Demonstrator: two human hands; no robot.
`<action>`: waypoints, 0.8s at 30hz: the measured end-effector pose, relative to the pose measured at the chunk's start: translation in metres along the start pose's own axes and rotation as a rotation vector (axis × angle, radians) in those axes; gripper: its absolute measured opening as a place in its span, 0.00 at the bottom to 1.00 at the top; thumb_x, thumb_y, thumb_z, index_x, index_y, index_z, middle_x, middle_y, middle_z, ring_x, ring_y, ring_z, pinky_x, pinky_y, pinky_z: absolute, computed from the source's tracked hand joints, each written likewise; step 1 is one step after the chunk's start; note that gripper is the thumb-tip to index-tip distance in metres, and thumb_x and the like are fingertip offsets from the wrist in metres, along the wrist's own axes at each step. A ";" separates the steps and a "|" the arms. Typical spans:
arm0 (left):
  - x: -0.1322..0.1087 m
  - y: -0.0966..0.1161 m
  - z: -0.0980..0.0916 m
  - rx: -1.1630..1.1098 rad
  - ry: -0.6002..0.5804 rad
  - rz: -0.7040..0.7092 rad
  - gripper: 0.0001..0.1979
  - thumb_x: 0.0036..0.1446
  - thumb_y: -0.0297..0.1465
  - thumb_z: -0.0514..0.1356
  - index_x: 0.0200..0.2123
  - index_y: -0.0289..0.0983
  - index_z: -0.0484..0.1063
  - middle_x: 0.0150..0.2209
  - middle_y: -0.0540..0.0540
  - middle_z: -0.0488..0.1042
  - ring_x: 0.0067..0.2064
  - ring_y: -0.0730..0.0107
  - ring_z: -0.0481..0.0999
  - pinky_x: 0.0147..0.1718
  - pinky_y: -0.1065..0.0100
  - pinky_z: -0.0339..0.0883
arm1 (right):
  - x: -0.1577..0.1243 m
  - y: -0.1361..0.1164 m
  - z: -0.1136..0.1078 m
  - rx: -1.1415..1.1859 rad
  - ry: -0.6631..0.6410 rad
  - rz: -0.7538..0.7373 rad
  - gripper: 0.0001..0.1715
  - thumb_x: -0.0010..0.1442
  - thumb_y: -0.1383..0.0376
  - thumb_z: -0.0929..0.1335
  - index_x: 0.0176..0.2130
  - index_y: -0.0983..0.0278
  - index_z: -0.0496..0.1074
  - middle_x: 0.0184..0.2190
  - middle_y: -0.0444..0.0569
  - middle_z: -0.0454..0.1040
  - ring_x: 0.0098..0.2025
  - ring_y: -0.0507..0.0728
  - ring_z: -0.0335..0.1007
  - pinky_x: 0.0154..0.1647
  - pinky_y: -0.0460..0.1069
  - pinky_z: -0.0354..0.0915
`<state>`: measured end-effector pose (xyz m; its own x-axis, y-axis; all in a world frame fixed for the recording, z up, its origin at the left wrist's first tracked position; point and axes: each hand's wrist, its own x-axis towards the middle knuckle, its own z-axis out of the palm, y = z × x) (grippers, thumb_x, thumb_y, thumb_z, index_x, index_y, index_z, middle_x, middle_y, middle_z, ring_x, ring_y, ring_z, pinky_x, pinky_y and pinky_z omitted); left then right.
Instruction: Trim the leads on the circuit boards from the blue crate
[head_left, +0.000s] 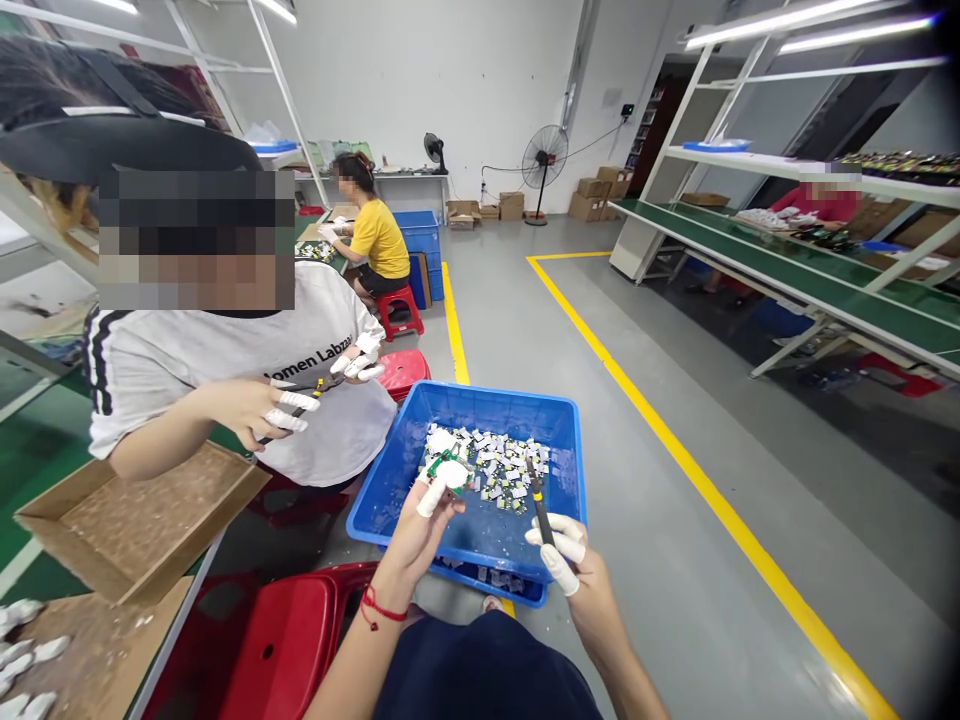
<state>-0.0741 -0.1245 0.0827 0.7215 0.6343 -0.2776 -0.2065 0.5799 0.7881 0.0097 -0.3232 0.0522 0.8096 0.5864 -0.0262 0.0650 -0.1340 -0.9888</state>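
Observation:
My left hand, with white finger cots, pinches a small green circuit board that carries a round white piece. In my right hand, also in finger cots, is a pair of pliers with black handles and yellow bands, its dark jaws pointing up and away. The jaws and the board are apart. Both hands are over a blue plastic bin. Many small white-and-green parts lie scattered on its bottom.
To the left, a co-worker holds similar pliers. A cardboard tray rests on the table beside red stools. Another blue bin sits underneath mine. Farther back are a person in yellow, a standing fan and a green workbench.

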 end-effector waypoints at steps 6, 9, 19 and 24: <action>-0.010 -0.017 -0.013 -0.183 0.003 -0.108 0.20 0.42 0.32 0.73 0.40 0.37 0.75 0.45 0.44 0.78 0.49 0.56 0.77 0.41 0.67 0.74 | -0.011 0.010 0.005 0.052 -0.016 -0.004 0.23 0.55 0.43 0.66 0.34 0.55 0.78 0.50 0.53 0.75 0.56 0.67 0.67 0.58 0.62 0.63; -0.014 -0.024 -0.020 -0.244 -0.016 -0.212 0.18 0.49 0.32 0.69 0.44 0.37 0.73 0.47 0.43 0.77 0.50 0.55 0.77 0.42 0.65 0.75 | -0.018 0.015 0.009 0.100 0.007 0.003 0.21 0.55 0.45 0.67 0.34 0.57 0.78 0.51 0.53 0.75 0.54 0.64 0.69 0.54 0.58 0.67; -0.035 -0.052 -0.020 -0.303 -0.061 -0.435 0.16 0.65 0.31 0.52 0.54 0.39 0.69 0.40 0.42 0.80 0.42 0.62 0.80 0.37 0.68 0.75 | -0.037 0.033 0.012 0.230 0.076 0.075 0.20 0.53 0.48 0.71 0.34 0.61 0.74 0.29 0.49 0.78 0.31 0.56 0.74 0.35 0.49 0.72; -0.042 -0.059 -0.015 -0.258 -0.113 -0.394 0.16 0.51 0.39 0.68 0.42 0.38 0.77 0.41 0.44 0.80 0.39 0.64 0.79 0.37 0.69 0.74 | -0.040 0.031 0.013 0.209 0.163 0.126 0.26 0.55 0.44 0.67 0.42 0.60 0.70 0.33 0.48 0.75 0.34 0.55 0.72 0.36 0.48 0.70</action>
<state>-0.1019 -0.1776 0.0399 0.8420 0.2894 -0.4552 -0.0496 0.8818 0.4690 -0.0283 -0.3400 0.0202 0.8877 0.4374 -0.1439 -0.1502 -0.0204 -0.9884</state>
